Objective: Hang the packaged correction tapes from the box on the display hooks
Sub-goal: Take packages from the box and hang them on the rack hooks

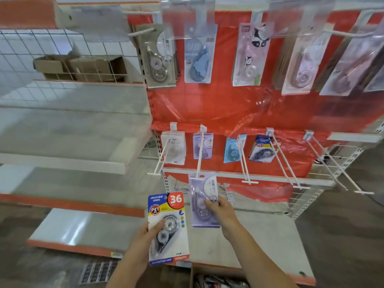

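Note:
My left hand (143,242) grips a blue and white packaged correction tape (168,229) marked 36, held upright below the hooks. My right hand (220,210) holds a lilac packaged correction tape (202,201) by its lower half; its top edge sits at the tip of the second lower display hook (200,154). A matching lilac pack (202,145) hangs at the back of that hook. The box (212,279) shows at the bottom edge, partly cut off, with packs inside.
The lower row has several long white hooks (284,159) sticking out towards me, each with a few packs at the back. An upper row (199,53) carries more hanging packs against red backing. Bare shelves (68,129) and cardboard boxes (81,67) lie to the left.

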Tool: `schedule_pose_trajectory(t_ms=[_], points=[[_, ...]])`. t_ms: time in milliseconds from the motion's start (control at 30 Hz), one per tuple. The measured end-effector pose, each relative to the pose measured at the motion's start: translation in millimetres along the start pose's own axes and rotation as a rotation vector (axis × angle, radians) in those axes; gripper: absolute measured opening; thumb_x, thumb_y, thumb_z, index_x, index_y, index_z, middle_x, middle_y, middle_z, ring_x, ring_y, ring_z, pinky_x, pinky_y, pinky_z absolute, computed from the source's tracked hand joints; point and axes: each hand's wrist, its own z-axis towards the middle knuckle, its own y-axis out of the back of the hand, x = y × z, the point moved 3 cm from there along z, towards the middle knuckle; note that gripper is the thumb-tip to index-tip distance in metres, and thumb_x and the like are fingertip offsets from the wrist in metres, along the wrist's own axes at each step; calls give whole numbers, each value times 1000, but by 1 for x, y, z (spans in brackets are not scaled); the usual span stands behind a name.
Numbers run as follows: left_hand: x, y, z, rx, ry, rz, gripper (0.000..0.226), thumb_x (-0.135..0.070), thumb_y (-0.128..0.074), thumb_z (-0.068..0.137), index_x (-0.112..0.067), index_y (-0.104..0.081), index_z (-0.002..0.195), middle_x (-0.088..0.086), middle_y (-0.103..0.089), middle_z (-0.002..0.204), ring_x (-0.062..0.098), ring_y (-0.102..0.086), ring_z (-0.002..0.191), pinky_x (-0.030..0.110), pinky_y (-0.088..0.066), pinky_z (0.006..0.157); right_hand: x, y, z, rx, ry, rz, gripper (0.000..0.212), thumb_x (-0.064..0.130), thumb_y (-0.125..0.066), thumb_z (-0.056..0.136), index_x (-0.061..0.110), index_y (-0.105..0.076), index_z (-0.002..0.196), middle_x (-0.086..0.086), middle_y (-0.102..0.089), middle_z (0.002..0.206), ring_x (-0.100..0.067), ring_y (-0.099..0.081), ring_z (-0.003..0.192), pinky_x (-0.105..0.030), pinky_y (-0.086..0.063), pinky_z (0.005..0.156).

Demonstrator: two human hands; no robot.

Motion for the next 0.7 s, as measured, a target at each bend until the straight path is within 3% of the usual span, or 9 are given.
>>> schedule_pose_trajectory(t_ms=[67, 200, 333, 467, 533, 600, 667, 700], points=[[-3, -1, 2, 3, 9, 0, 24, -17, -62, 88, -4, -64, 108, 15, -74, 91, 28, -73, 74, 32, -57, 55, 1, -2, 7, 5, 8, -19, 10, 14, -69, 85, 24, -66, 86, -4, -70, 94, -22, -65, 89, -36, -54, 80], [-8, -2, 11, 33, 34, 15, 26, -18, -64, 87, -4, -64, 109, 15, -74, 91, 28, -73, 74, 31, -56, 53, 6, -8, 16, 44, 50, -30, 15, 12, -69, 85, 19, -68, 98, 0, -70, 96, -18, -66, 89, -23, -54, 72], [-16, 0, 23, 70, 17, 50, 44, -22, -82, 68, -3, -66, 105, 17, -74, 91, 29, -73, 75, 29, -56, 54, 4, -10, 19, 51, 70, -3, 20, 12, -68, 86, 18, -69, 105, 2, -72, 102, -17, -67, 96, -19, -54, 73], [-20, 4, 36, 116, 56, 54, 34, -18, -67, 82, -4, -64, 113, 18, -73, 96, 35, -72, 84, 37, -56, 69, -8, -13, 18, 35, 44, 7, 23, 22, -69, 85, 22, -68, 109, 4, -73, 104, -15, -68, 98, -32, -56, 85], [-21, 6, 41, 135, 50, 53, 46, -25, -76, 73, -6, -64, 113, 18, -73, 98, 36, -71, 87, 41, -54, 76, -13, -14, 19, 24, 19, 16, 26, 25, -70, 84, 21, -68, 110, 3, -73, 105, -16, -68, 98, -33, -56, 85], [-24, 8, 43, 156, 48, 48, 74, -40, -92, 49, -9, -66, 111, 17, -73, 100, 36, -70, 90, 44, -54, 83, -16, -14, 19, 22, 15, 31, 28, 26, -71, 83, 21, -67, 110, 2, -72, 106, -17, -68, 99, -33, -56, 84], [-24, 12, 49, 181, 58, 46, 95, -48, -94, 26, -11, -67, 109, 17, -72, 103, 37, -70, 94, 48, -53, 87, -23, -15, 18, 13, -2, 63, 31, 28, -72, 82, 20, -66, 112, 1, -72, 106, -19, -68, 100, -33, -57, 83], [-25, 13, 51, 193, 61, 57, 94, -47, -94, 27, -11, -66, 110, 17, -72, 104, 37, -69, 94, 47, -54, 85, -26, -16, 18, 0, -17, 85, 31, 29, -72, 82, 20, -66, 112, 0, -72, 106, -20, -68, 100, -33, -57, 82]])
